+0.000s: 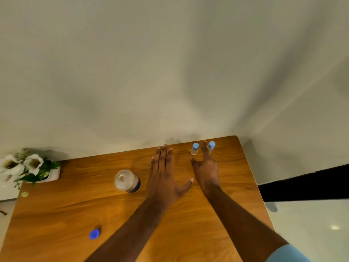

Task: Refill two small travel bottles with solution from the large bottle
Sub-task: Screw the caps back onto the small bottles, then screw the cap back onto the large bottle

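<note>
Risk, tipping: the two small bottles [194, 149] [211, 146] stand upright close to the far right corner of the table [56, 214], near its back edge. The right hand [206, 171] reaches between them; a sideways brush of a finger would likely knock one over or off the edge.
Risk, spill: the large bottle [127, 180] stands upright with its mouth uncovered, just left of the left hand [164, 178]. A careless sweep of that hand or forearm could topple it and empty solution over the wood.
Risk, cap: the blue cap [94, 234] lies apart at the near left, well away from the large bottle; a nudge might roll it off the table.
Risk, pouring: both small bottles carry caps, so they must come off first. Narrow necks would make overflow likely, in my judgement.
Left hand: flat, fingers straight and together, thumb out, holding nothing.
Right hand: fingers extended between the small bottles, gripping nothing; contact with the right-hand bottle cannot be told.
Small bottles: clear, light blue caps; fill level too small to read.
Large bottle: clear plastic, dark blue label band near its base, contents not discernible.
Also present: white flowers in a white pot [28, 167] at the far left corner.
</note>
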Demonstrator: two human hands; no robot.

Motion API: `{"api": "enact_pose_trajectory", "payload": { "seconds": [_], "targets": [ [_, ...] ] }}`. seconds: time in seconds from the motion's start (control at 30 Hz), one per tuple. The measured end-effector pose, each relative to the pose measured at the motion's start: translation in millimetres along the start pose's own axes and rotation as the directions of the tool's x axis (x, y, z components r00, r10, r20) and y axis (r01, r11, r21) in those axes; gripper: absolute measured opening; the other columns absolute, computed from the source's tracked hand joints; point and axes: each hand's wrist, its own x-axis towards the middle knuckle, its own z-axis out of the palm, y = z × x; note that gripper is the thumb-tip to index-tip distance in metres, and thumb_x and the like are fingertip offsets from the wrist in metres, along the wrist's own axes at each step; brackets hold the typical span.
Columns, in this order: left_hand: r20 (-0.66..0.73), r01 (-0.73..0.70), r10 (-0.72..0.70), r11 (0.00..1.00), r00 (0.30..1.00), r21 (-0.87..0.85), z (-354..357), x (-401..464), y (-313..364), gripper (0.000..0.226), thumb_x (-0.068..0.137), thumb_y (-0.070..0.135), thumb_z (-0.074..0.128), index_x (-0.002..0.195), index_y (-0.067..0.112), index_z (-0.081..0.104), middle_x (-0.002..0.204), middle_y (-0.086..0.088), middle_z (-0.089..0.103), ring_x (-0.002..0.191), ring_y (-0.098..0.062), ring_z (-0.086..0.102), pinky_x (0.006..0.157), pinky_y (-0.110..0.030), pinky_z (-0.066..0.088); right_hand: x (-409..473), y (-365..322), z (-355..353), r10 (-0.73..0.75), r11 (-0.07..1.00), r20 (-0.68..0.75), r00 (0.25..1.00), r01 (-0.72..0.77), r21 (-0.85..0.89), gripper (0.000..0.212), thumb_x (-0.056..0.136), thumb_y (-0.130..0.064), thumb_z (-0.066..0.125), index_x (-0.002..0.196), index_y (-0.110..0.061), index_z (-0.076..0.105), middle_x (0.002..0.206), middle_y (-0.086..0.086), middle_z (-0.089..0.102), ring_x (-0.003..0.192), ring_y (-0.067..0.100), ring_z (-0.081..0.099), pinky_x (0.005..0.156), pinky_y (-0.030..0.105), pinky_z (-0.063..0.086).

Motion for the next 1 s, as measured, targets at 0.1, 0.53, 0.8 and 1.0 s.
{"api": "enact_pose_trajectory", "payload": {
  "seconds": [0.1, 0.53, 0.8, 1.0],
  "targets": [
    [-0.025, -0.042, 0.041, 0.999, 0.999, -0.024, -22, -22, 10, 0.109, 0.082, 0.078, 0.047, 0.161, 0.021, -0.002, 0.171, -0.002, -0.006, 0.156, -0.017, -0.017, 0.128, -0.046, 0.012, -27, -9, -10, -0.098, 0.994, -0.029, 0.995, 0.099, 0.037, 0.085, 0.093, -0.036, 0.064, 0.154, -0.041, 0.005, 0.15, 0.004, 0.046, 0.088, 0.013, 0.07, 0.073, 0.039, 0.061],
    [-0.251, 0.023, -0.051, 0.994, 0.967, -0.11, -102, -154, -75, 0.098, 0.083, 0.075, 0.051, 0.159, 0.021, 0.019, 0.169, 0.0, 0.016, 0.158, -0.016, 0.002, 0.128, -0.044, 0.012, -180, -73, 1, -0.305, 0.952, -0.012, 0.952, 0.306, 0.014, 0.065, 0.089, -0.046, 0.067, 0.142, -0.027, 0.035, 0.13, -0.005, 0.051, 0.077, 0.0, 0.06, 0.057, 0.031, 0.055],
    [-0.115, 0.317, -0.33, 0.941, 0.937, -0.118, -104, -249, -198, 0.108, 0.077, 0.083, 0.048, 0.16, 0.023, 0.012, 0.169, 0.0, 0.013, 0.157, -0.018, 0.005, 0.127, -0.047, 0.017, -253, -111, 97, -0.474, 0.867, 0.33, 0.816, 0.498, 0.011, 0.042, 0.089, -0.04, 0.069, 0.127, -0.027, 0.057, 0.118, -0.008, 0.064, 0.08, 0.003, 0.063, 0.067, 0.027, 0.055],
    [-0.109, 0.373, -0.385, 0.921, 0.916, -0.113, -95, -285, -235, 0.106, 0.079, 0.081, 0.049, 0.16, 0.025, 0.009, 0.169, 0.001, 0.013, 0.157, -0.016, 0.006, 0.127, -0.039, 0.009, -267, -128, 174, -0.458, 0.82, 0.502, 0.734, 0.566, -0.079, 0.045, 0.09, -0.043, 0.064, 0.132, -0.029, 0.056, 0.129, -0.003, 0.059, 0.103, 0.019, 0.064, 0.084, 0.035, 0.054]
  ]
}}
